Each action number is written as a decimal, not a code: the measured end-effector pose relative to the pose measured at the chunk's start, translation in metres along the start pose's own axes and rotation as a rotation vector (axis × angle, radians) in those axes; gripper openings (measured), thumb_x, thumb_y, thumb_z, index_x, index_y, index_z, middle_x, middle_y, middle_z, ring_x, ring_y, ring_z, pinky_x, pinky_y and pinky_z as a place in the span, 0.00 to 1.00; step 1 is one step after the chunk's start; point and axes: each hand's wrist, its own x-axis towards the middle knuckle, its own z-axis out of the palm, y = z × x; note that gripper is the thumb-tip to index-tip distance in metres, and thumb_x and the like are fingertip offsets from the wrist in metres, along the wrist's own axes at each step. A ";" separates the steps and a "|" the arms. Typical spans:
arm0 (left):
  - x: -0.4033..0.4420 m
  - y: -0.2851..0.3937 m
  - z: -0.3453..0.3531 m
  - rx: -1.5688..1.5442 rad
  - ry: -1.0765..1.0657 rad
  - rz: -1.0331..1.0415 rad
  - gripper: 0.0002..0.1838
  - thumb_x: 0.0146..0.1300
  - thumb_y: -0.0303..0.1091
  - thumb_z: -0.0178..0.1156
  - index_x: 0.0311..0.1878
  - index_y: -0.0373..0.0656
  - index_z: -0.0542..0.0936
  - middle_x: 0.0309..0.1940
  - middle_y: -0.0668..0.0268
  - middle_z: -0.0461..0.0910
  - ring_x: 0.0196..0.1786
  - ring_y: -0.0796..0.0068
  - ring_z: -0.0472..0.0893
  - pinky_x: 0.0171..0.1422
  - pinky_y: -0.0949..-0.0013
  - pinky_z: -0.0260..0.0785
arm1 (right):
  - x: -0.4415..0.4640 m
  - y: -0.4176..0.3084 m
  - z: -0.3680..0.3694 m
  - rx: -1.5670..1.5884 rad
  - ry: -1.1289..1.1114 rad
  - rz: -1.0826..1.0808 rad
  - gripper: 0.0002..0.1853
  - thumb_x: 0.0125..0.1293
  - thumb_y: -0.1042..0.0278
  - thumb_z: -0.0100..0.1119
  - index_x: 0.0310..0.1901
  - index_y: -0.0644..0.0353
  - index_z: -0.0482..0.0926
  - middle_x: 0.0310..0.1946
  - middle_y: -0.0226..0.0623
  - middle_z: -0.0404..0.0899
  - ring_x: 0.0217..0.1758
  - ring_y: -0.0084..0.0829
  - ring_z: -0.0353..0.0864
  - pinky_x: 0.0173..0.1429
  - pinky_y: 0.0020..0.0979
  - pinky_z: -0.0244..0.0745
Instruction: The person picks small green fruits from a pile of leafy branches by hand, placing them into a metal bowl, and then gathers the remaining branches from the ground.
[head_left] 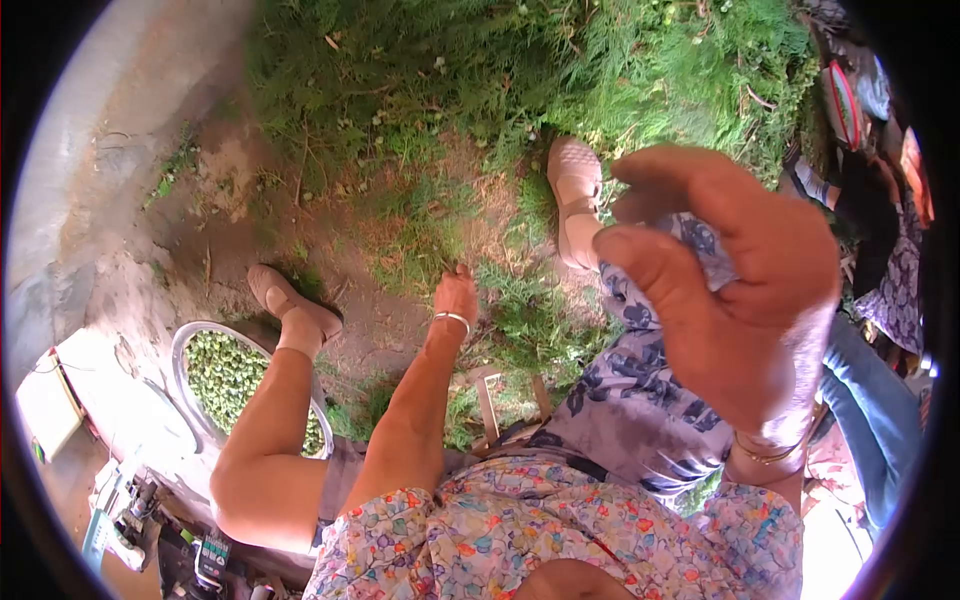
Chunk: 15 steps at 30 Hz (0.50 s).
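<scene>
My left hand [457, 298], with a light bangle at the wrist, reaches down over the ground between my feet. Its fingers are drawn together beside loose green sprigs [425, 240]; what they hold, if anything, is too small to make out. Large and close to the camera, my right hand [735, 275] is raised above my patterned trouser leg [640, 395]. Its thumb and fingers curve apart, and nothing shows in the gap between them. A wide pale-rimmed basin [180, 365] full of small green cones [225, 375] stands by my left leg.
A thick heap of feathery evergreen branches [500, 70] spreads across the far side. More cut sprigs [530, 315] lie between my legs, near a wooden stool frame [488, 405]. Clothes and blue fabric [870, 420] lie at the right, with assorted items [210, 555] at lower left.
</scene>
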 end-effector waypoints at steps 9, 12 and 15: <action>-0.018 0.028 -0.105 -1.565 -0.293 -0.163 0.05 0.60 0.25 0.58 0.33 0.31 0.76 0.20 0.59 0.76 0.18 0.70 0.78 0.14 0.71 0.67 | 0.007 0.002 -0.005 0.001 -0.003 0.030 0.09 0.55 0.75 0.62 0.37 0.70 0.78 0.26 0.45 0.82 0.28 0.34 0.83 0.33 0.28 0.74; -0.017 0.023 -0.104 -1.385 -0.209 -0.139 0.05 0.57 0.26 0.60 0.30 0.34 0.77 0.19 0.61 0.76 0.18 0.71 0.78 0.15 0.72 0.67 | 0.004 0.000 -0.005 -0.155 0.007 -0.037 0.10 0.54 0.74 0.63 0.37 0.69 0.78 0.26 0.46 0.81 0.28 0.36 0.83 0.33 0.30 0.74; -0.001 -0.003 -0.058 -1.131 -0.173 -0.066 0.08 0.50 0.30 0.66 0.26 0.36 0.78 0.19 0.58 0.78 0.20 0.65 0.79 0.21 0.68 0.71 | 0.000 -0.001 -0.007 -0.162 -0.004 -0.032 0.10 0.54 0.74 0.63 0.37 0.69 0.78 0.26 0.47 0.81 0.28 0.37 0.83 0.32 0.31 0.74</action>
